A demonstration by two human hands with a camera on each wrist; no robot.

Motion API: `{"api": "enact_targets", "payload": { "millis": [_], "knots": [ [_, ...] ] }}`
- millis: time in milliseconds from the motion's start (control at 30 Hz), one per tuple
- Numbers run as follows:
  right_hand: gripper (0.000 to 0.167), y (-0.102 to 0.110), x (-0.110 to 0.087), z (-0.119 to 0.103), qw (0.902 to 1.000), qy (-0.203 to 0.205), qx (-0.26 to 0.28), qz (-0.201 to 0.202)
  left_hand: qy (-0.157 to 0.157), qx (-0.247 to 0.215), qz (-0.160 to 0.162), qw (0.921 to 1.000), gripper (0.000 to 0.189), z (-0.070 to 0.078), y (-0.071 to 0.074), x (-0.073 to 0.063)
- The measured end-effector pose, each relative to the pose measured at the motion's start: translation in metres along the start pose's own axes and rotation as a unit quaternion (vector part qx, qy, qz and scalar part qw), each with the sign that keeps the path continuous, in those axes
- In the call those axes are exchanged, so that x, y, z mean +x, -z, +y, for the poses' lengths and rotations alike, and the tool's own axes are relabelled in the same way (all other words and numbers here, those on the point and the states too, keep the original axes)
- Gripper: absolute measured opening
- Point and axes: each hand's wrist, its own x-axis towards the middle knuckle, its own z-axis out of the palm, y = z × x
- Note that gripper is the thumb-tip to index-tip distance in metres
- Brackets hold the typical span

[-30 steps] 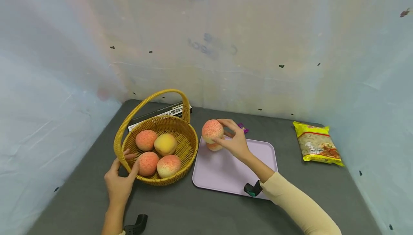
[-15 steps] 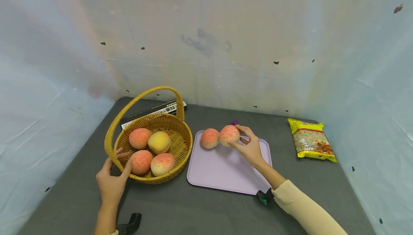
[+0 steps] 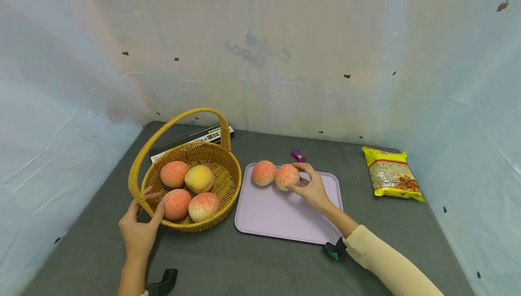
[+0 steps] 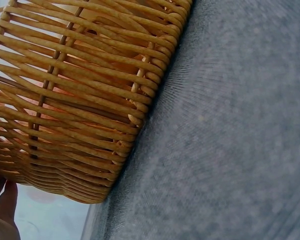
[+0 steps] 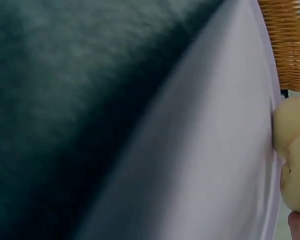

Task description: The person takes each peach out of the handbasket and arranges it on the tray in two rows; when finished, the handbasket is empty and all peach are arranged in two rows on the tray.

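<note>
My left hand (image 3: 139,232) grips the near left rim of a woven basket (image 3: 229,167), right by the foot of its arched handle. Several pink-blushed peaches (image 3: 176,204) and a yellow one (image 3: 199,179) lie inside. In the left wrist view, the basket's wall (image 4: 80,100) fills the upper left, with fingertips at its lower edge. Over the far left part of a lilac tray (image 3: 277,219), my right hand (image 3: 313,191) holds a peach (image 3: 286,177) between thumb and fingers. Beside it on the tray sits another peach (image 3: 263,172). The right wrist view shows both peaches at its right edge.
A long black-and-white box (image 3: 191,140) lies behind the basket. Past the tray's far edge is a small purple-wrapped candy (image 3: 299,156). A yellow food bag (image 3: 392,172) lies at the right. Pale sheeting (image 3: 260,83) closes off the back and sides of the grey table.
My right hand has brought its peach from above the other peach rightward and down beside it. The left hand stays at the basket rim. The head view has shifted slightly.
</note>
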Motion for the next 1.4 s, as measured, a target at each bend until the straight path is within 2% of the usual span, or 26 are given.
{"api": "enact_targets", "payload": {
  "millis": [300,567,767,900,1133,1400],
  "knots": [
    [0.067,0.0,-0.01,0.005,0.9998,0.0,-0.015,-0.011,-0.002,0.004,-0.003,1.0,0.03,0.0,0.001,-0.002],
    [0.072,0.004,-0.006,-0.043,0.9984,0.009,-0.046,-0.033,0.005,-0.003,-0.004,1.0,0.03,-0.003,-0.001,0.003],
    [0.069,0.005,-0.003,-0.061,0.9966,0.013,-0.069,-0.044,0.006,-0.014,0.015,0.9998,0.029,-0.003,-0.002,0.005],
    [0.068,0.005,-0.006,-0.062,0.9967,0.013,-0.069,-0.04,0.007,-0.01,0.014,0.9998,0.03,-0.001,-0.003,0.005],
    [0.067,0.005,0.002,-0.062,0.9964,0.018,-0.07,-0.043,0.008,0.016,0.026,0.9995,0.031,0.004,-0.004,0.006],
    [0.064,0.005,0.015,-0.032,0.9956,0.032,-0.078,-0.042,-0.005,0.011,0.019,0.9997,0.031,0.001,-0.003,0.003]
  ]
}}
